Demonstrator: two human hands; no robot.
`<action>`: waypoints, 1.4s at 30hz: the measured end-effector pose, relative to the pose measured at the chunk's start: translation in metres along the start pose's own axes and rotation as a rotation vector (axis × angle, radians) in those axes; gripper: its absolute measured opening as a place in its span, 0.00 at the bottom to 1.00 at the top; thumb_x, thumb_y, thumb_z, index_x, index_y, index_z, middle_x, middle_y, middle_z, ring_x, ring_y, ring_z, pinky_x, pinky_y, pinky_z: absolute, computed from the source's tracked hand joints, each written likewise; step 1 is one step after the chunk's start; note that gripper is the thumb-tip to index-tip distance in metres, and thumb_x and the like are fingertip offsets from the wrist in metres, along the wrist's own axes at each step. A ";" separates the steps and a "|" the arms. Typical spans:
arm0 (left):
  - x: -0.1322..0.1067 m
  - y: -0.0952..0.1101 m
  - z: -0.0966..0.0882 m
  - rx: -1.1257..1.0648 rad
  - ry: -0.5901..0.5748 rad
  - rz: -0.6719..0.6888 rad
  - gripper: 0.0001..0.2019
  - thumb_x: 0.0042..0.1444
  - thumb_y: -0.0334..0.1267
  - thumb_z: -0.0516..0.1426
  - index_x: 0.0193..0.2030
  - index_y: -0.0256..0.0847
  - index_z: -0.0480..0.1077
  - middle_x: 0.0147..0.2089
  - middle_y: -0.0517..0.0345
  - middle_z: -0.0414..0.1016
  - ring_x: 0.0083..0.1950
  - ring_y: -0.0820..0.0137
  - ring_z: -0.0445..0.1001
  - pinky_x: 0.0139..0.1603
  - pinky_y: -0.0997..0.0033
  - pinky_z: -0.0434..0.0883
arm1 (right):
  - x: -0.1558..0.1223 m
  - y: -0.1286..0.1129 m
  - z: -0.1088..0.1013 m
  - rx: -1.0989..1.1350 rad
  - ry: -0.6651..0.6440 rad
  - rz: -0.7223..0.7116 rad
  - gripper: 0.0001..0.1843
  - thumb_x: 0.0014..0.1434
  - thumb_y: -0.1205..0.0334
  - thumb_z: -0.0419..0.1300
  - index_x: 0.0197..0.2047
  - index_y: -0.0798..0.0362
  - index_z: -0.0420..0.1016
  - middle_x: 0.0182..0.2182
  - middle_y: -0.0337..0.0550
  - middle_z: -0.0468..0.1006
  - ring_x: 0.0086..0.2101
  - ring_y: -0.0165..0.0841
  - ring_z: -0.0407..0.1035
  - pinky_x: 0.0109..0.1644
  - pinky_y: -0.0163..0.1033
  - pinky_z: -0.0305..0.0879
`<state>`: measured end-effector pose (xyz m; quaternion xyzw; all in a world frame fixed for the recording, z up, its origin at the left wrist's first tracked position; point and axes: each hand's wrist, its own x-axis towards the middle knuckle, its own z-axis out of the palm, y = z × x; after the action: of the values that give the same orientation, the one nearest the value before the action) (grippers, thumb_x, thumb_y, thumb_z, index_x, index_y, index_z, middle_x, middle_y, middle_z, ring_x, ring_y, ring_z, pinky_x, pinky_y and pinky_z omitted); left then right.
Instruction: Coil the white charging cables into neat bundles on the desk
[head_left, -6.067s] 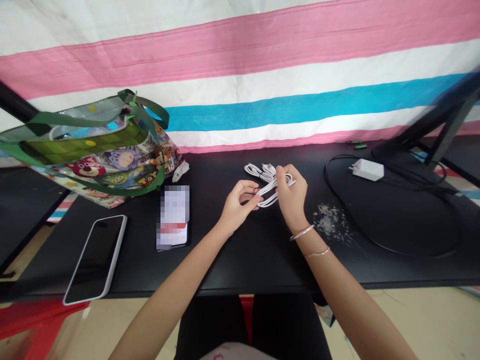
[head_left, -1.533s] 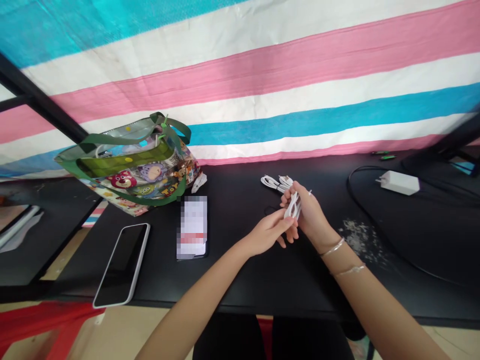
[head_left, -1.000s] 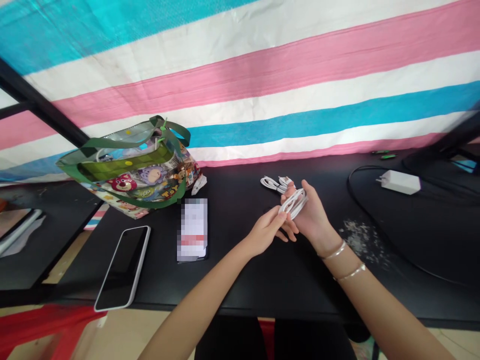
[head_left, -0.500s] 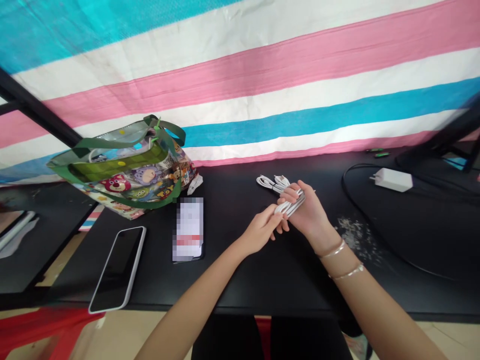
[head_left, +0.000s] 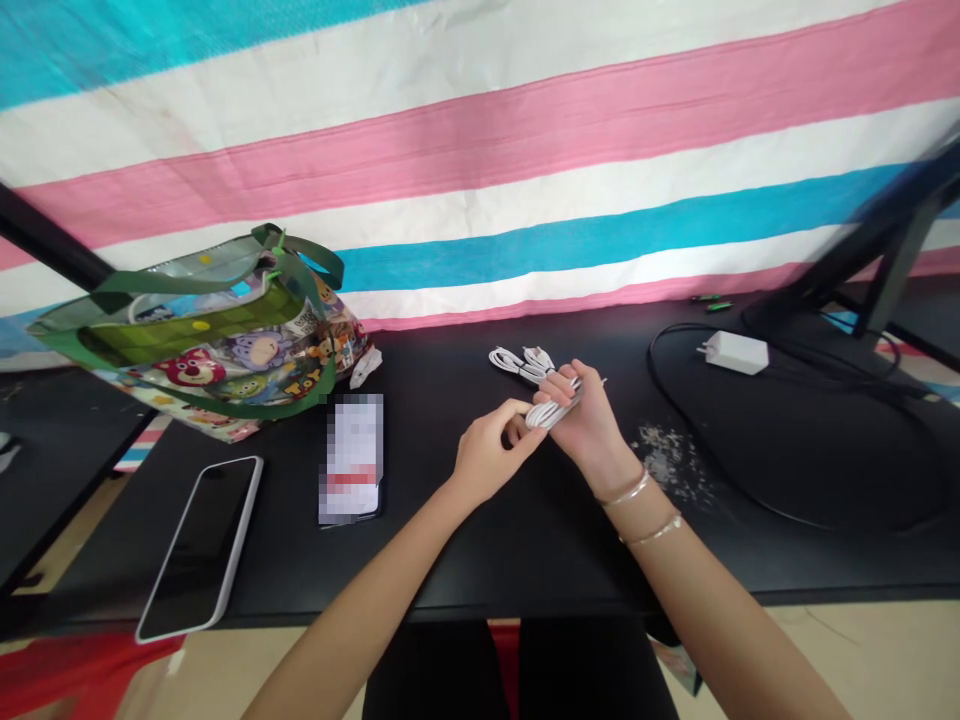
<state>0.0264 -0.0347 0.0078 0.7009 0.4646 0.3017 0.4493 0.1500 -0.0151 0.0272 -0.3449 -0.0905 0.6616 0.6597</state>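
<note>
My right hand [head_left: 586, 425] is closed round a coiled white cable [head_left: 547, 412] above the black table [head_left: 525, 520]. The fingers of my left hand [head_left: 487, 455] are pinched on the near end of that same coil. Just behind my hands a second bundled white cable [head_left: 517, 362] lies on the table. Two thin bangles sit on my right wrist.
A cartoon-printed tote bag with green handles [head_left: 217, 335] stands at the left. Near it lie a phone with a lit screen [head_left: 351, 458] and a dark phone in a white case [head_left: 201, 545]. A white charger [head_left: 736, 352] with a black cord, some white crumbs [head_left: 664, 462] and a black stand [head_left: 862, 260] are on the right.
The white cable, loose in loops at first, is now gathered into a tight coil in my right hand. My left hand has closed on its end. The view has shifted slightly.
</note>
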 end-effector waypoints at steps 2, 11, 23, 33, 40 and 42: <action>0.001 -0.001 0.000 -0.054 -0.006 0.004 0.06 0.52 0.39 0.57 0.35 0.41 0.69 0.25 0.67 0.66 0.29 0.75 0.64 0.31 0.76 0.59 | -0.002 0.000 0.004 0.064 0.043 0.038 0.22 0.59 0.62 0.51 0.17 0.51 0.48 0.10 0.25 0.46 0.11 0.21 0.41 0.17 0.26 0.53; 0.004 -0.001 -0.001 -0.219 0.016 -0.009 0.05 0.47 0.35 0.59 0.32 0.39 0.71 0.31 0.61 0.66 0.34 0.74 0.67 0.25 0.79 0.60 | -0.010 -0.002 0.015 0.166 0.116 0.068 0.23 0.66 0.62 0.44 0.18 0.51 0.50 0.09 0.26 0.49 0.10 0.21 0.46 0.16 0.25 0.54; 0.005 -0.006 0.003 -0.401 0.063 -0.073 0.09 0.48 0.30 0.60 0.38 0.39 0.68 0.39 0.57 0.74 0.42 0.71 0.73 0.36 0.77 0.68 | -0.012 0.007 0.014 0.038 0.098 -0.096 0.22 0.64 0.57 0.52 0.20 0.51 0.55 0.09 0.26 0.54 0.11 0.21 0.52 0.20 0.26 0.60; 0.005 -0.003 0.005 -0.593 0.050 -0.156 0.08 0.48 0.29 0.59 0.34 0.40 0.66 0.32 0.62 0.70 0.37 0.73 0.70 0.37 0.75 0.65 | -0.013 0.009 0.011 -0.054 0.056 -0.161 0.22 0.55 0.50 0.62 0.21 0.51 0.56 0.10 0.25 0.56 0.12 0.21 0.55 0.19 0.27 0.60; 0.005 -0.001 0.004 -0.686 0.049 -0.205 0.10 0.46 0.33 0.63 0.34 0.40 0.66 0.28 0.64 0.69 0.35 0.74 0.68 0.38 0.75 0.65 | -0.012 0.010 0.009 -0.057 0.045 -0.169 0.22 0.54 0.50 0.63 0.22 0.51 0.56 0.10 0.25 0.56 0.13 0.22 0.57 0.20 0.27 0.61; 0.004 -0.001 0.003 -0.698 0.050 -0.206 0.11 0.45 0.34 0.64 0.34 0.40 0.66 0.28 0.64 0.69 0.34 0.74 0.68 0.37 0.74 0.65 | -0.012 0.010 0.010 -0.057 0.048 -0.171 0.22 0.55 0.50 0.62 0.22 0.51 0.56 0.10 0.25 0.56 0.13 0.21 0.57 0.20 0.27 0.61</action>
<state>0.0303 -0.0318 0.0054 0.4471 0.4126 0.4122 0.6782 0.1354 -0.0243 0.0328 -0.3703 -0.1225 0.5917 0.7056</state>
